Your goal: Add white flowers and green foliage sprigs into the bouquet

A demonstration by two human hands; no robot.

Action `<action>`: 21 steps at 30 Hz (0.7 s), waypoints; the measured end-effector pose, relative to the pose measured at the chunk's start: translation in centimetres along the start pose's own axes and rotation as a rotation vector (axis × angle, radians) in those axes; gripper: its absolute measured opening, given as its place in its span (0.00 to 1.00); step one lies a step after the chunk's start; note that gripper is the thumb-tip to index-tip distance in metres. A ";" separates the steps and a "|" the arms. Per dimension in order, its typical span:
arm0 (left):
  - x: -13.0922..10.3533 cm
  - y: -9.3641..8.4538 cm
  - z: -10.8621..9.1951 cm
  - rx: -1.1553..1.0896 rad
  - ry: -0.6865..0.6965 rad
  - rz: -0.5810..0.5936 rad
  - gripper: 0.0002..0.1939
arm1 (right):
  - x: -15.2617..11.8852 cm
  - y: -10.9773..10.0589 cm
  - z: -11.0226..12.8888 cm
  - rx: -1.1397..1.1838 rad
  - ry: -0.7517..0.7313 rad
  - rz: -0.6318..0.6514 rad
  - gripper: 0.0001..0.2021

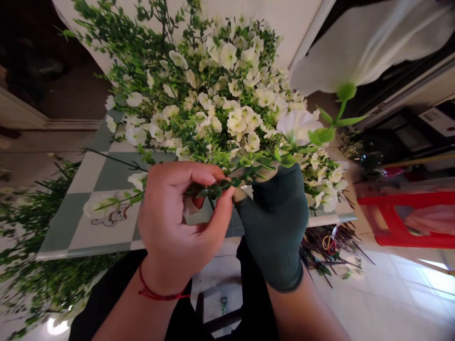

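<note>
Honestly, this looks like fiddly finger work, so I'd go light on it. The bare left hand point(181, 227) has thumb and index finger pinching a leafy sprig point(215, 189), right above the near side of the checked table point(66, 229). The gloved right hand point(277, 222) is curled up close, its bare thumb tip near the left thumb; can't tell what its hidden fingers clasp. I'd grip the stem itself, not the leaves, since those could bend or pop off, and use one hand as a steady anchor while the other does small moves. Also mind the white flower point(298, 125) above the right hand: it's right by the big flower pile point(231, 118) and could snag. Scissors point(330, 244) sit low on the right.
</note>
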State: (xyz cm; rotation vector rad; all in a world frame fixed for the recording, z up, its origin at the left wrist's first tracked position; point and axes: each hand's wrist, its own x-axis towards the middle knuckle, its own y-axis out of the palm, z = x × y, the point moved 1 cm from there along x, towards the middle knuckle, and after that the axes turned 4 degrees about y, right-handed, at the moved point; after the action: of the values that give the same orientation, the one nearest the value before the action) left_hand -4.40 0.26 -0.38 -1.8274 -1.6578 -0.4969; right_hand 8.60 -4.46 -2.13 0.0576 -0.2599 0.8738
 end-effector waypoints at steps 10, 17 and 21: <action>0.5 0.2 -0.8 -0.108 -0.088 -0.123 0.21 | 0.7 0.3 1.2 0.093 0.218 0.027 0.15; 0.6 0.1 -1.0 -0.286 -0.102 -0.267 0.28 | 1.0 0.1 0.9 0.259 0.246 0.009 0.17; 0.1 0.5 -0.3 -0.192 0.055 -0.295 0.14 | 1.0 0.0 0.4 0.288 0.273 -0.028 0.13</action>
State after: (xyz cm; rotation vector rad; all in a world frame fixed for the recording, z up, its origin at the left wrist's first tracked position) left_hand -3.90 0.12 -0.14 -1.6879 -1.9079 -0.8506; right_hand 9.13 -3.74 -1.45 0.2076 0.1235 0.8755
